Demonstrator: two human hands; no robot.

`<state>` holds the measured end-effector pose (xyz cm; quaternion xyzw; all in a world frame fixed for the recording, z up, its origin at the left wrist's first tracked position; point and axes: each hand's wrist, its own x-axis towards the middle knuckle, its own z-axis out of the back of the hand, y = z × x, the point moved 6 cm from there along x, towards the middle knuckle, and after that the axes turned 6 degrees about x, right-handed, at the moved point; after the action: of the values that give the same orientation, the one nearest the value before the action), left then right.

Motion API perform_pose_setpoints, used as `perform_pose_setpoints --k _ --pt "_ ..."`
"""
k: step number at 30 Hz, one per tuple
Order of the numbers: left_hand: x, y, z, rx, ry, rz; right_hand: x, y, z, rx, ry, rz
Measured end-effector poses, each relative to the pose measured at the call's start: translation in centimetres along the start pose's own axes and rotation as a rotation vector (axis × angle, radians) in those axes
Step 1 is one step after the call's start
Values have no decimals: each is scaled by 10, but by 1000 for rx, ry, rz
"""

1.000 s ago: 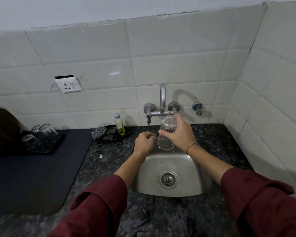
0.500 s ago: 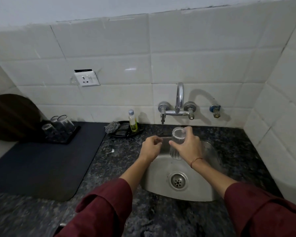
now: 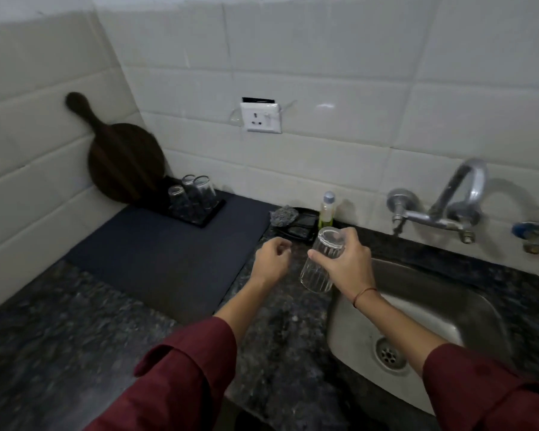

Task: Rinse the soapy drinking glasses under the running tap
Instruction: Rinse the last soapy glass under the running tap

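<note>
My right hand (image 3: 347, 264) grips a clear ribbed drinking glass (image 3: 319, 269), held tilted above the granite counter just left of the steel sink (image 3: 423, 315). Its base points up and away from me. My left hand (image 3: 271, 259) hovers beside it with the fingers loosely curled and nothing in it. The chrome tap (image 3: 448, 209) is on the wall to the right; I see no water running from it. Three glasses (image 3: 192, 197) stand upside down on a small black tray at the back of the dark mat (image 3: 168, 253).
A soap bottle (image 3: 326, 209) and a steel scrubber (image 3: 283, 216) sit on a black dish behind my hands. A dark round wooden board (image 3: 123, 163) leans in the left corner. A wall socket (image 3: 262, 117) is above the counter. A blue-handled valve (image 3: 531, 234) sits at far right.
My right hand has carried the glass left, away from the tap and off the sink, and turned it base up. My view has swung left, so the board is now visible.
</note>
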<state>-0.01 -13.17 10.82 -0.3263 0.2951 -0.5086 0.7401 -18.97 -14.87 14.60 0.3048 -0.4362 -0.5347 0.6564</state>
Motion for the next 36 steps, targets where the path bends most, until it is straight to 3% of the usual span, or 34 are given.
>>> perform_pose_setpoints --k 6,16,25,36 --pt "46 83 110 -25 -173 113 41 60 -125 64 114 56" --pt "147 195 225 5 -229 226 151 119 -324 61 182 96" --pt "218 257 218 7 -77 243 199 86 -439 -51 313 33" --pt "246 288 201 2 -12 272 217 65 -484 -182 391 26"
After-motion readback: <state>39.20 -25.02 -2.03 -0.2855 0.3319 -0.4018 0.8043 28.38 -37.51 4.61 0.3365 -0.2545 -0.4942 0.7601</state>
